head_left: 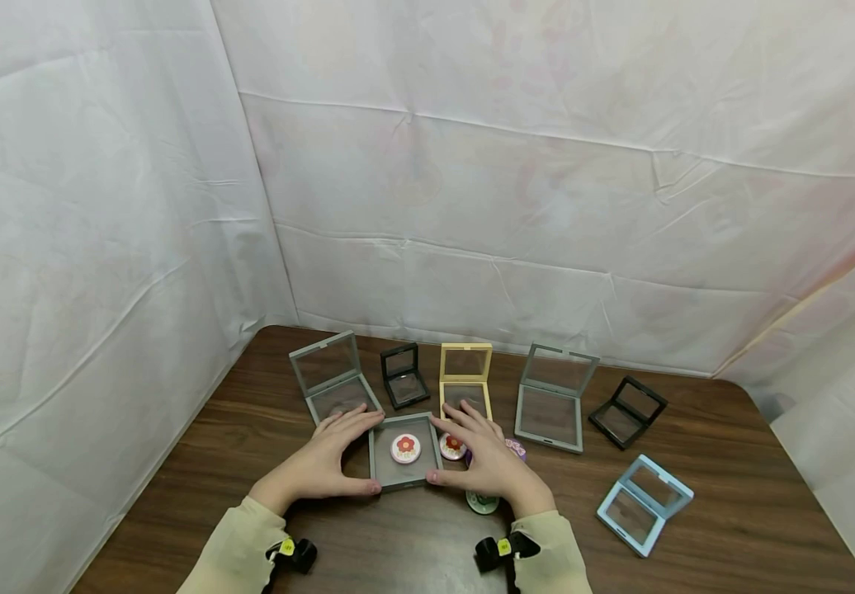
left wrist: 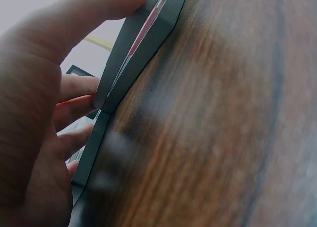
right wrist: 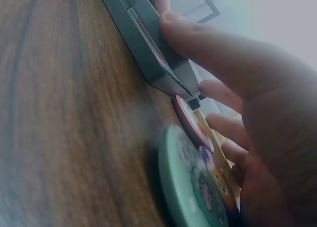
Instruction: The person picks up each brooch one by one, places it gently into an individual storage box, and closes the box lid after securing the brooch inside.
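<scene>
My left hand (head_left: 323, 462) and right hand (head_left: 490, 462) hold a grey square display case (head_left: 385, 472) from its two sides. Each thumb is at a near corner, with the fingers at the far corners. A round badge with a red flower (head_left: 405, 449) shows in the middle of the case. From the left wrist view, the two halves of the case (left wrist: 143, 51) stand slightly apart, with a pink edge between them. Beside and under my right hand lie a similar flower badge (head_left: 452, 446), a purple badge (head_left: 517, 448) and a green badge (right wrist: 183, 182).
Along the back stand opened display cases: a grey one (head_left: 331, 382), a small black one (head_left: 407, 389), a yellow one (head_left: 465, 381) and another grey one (head_left: 551, 443). Farther right are a black case (head_left: 624, 408) and a light blue case (head_left: 650, 499). White cloth (head_left: 472, 190) hangs behind the table.
</scene>
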A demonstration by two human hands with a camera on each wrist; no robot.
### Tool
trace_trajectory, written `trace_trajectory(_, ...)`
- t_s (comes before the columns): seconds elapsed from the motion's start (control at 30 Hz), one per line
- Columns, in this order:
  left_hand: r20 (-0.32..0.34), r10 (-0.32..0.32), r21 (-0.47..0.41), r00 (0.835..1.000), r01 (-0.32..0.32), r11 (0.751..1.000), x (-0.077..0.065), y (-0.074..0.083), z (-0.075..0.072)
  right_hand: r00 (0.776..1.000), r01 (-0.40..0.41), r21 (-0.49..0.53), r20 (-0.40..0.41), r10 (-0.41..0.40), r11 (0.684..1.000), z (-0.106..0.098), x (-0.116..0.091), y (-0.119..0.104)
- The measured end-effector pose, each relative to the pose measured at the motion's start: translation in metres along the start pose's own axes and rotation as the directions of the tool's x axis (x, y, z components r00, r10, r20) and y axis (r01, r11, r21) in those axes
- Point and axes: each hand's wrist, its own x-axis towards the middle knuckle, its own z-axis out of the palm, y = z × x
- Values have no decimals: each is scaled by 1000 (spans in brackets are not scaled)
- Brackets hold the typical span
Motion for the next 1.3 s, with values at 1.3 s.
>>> trace_trajectory(1.3, 2, -5, -5, 1000, 5, 1000, 0, 2, 0, 1000, -14, 11, -3, 14, 1000, -1, 0, -5)
